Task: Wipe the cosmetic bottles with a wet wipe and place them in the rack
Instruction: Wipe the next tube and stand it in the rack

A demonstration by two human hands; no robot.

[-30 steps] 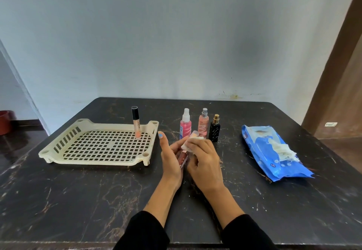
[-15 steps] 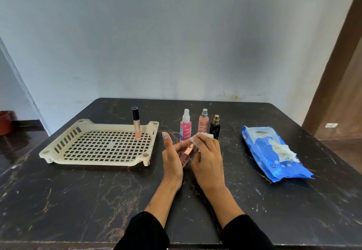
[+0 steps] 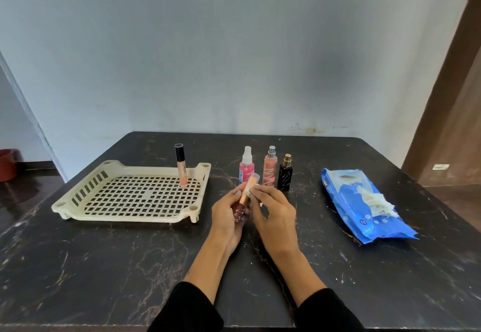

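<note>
My left hand (image 3: 229, 214) grips a small tube-shaped cosmetic bottle (image 3: 246, 191) with a rose-gold cap, tilted up to the right. My right hand (image 3: 276, 209) pinches a white wet wipe (image 3: 252, 189) against the bottle's cap end; most of the wipe is hidden under the fingers. The cream plastic rack (image 3: 135, 196) lies at the left with one black-capped tube (image 3: 181, 165) standing at its back right. Three spray bottles stand behind my hands: pink (image 3: 246, 166), peach (image 3: 270, 169) and black (image 3: 285, 174).
A blue wet-wipe pack (image 3: 364, 204) lies at the right on the dark marble table (image 3: 104, 266), a wipe sticking out of its opening. A wall rises behind the table's far edge. A brown door frame (image 3: 455, 97) stands at the right.
The bottle's cap end has come out from under the wipe and points up to the right. My right hand's fingers have slid down along the bottle with the wipe.
</note>
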